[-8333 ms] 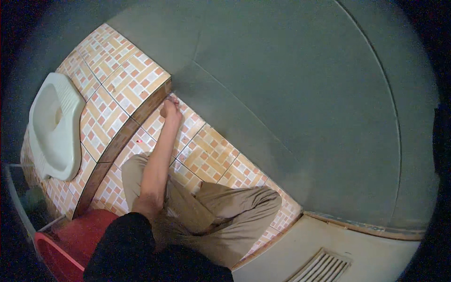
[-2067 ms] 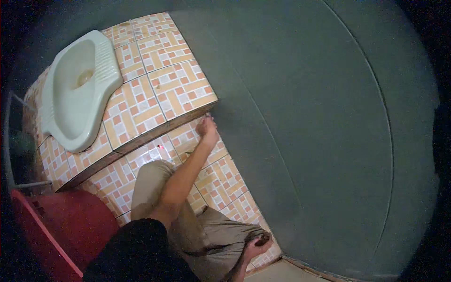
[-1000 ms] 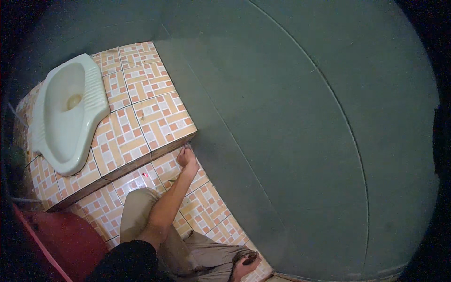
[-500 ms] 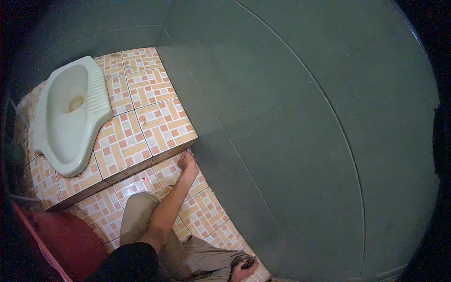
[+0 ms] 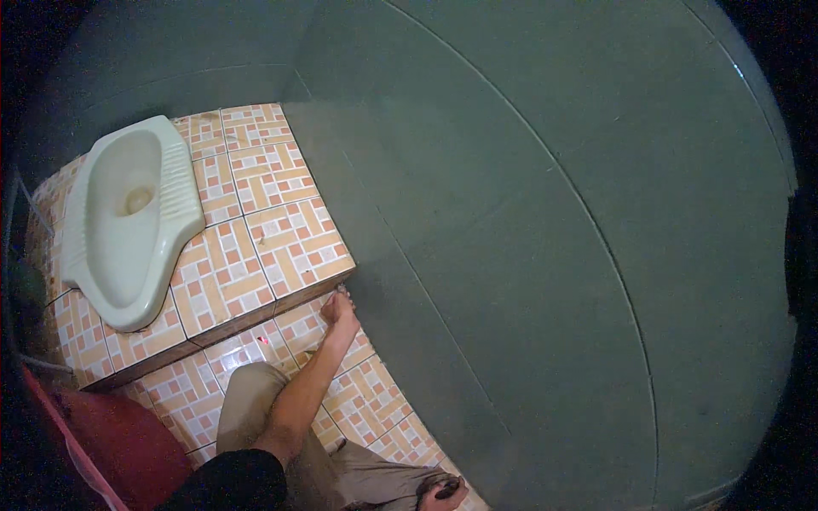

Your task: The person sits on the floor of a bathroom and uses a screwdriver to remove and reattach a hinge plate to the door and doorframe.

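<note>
My left arm reaches from a black sleeve down to the tiled floor (image 5: pixel 354 387). At its end my left hand (image 5: pixel 341 313) is closed in the corner where the raised tiled step (image 5: pixel 294 243) meets the green-grey wall (image 5: pixel 511 255). Something small and pale shows at its fingertips, too small to name. By my khaki trouser leg (image 5: pixel 379 477), at the lower edge, my right hand (image 5: pixel 445 498) is curled around a small dark object (image 5: pixel 446 489). The picture's edge partly cuts that hand off.
A white squat toilet (image 5: pixel 123 230) is set into the step at the left. A red tub (image 5: pixel 128 434) stands at the lower left, near a thin grey pipe or hose (image 5: pixel 41 362). A tiny red spot (image 5: pixel 262 340) shows on the floor below the step.
The view has shifted a little, so the step and toilet sit lower in the picture. My left hand stays in the same corner, closed. The right hand still holds the dark object.
</note>
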The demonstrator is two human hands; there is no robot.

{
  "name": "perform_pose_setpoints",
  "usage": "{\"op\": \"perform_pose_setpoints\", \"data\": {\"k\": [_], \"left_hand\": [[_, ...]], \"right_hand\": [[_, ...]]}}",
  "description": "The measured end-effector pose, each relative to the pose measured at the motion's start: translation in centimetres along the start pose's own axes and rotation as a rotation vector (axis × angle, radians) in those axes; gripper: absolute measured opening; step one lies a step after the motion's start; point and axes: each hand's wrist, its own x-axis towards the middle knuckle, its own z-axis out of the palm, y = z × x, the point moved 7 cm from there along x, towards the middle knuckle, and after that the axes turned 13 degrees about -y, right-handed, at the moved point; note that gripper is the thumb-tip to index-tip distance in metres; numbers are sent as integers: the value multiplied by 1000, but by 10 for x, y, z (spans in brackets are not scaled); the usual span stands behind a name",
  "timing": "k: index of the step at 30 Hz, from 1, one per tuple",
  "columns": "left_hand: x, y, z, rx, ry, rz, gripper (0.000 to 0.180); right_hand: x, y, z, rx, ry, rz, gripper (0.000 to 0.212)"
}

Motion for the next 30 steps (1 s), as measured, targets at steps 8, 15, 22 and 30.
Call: {"op": "perform_pose_setpoints", "data": {"k": [8,15,22,30], "left_hand": [[23,-7,-9,-110,46,5,17],[6,2,-1,80,65,39,20],[-7,3,3,107,56,-79,20],[7,0,2,101,0,-70,22]], "right_hand": [[1,-13,0,-9,17,2,32],[-3,1,2,0,14,-13,33],[-6,-2,6,26,27,-18,32],[-7,3,3,-23,-3,-3,37]]}}
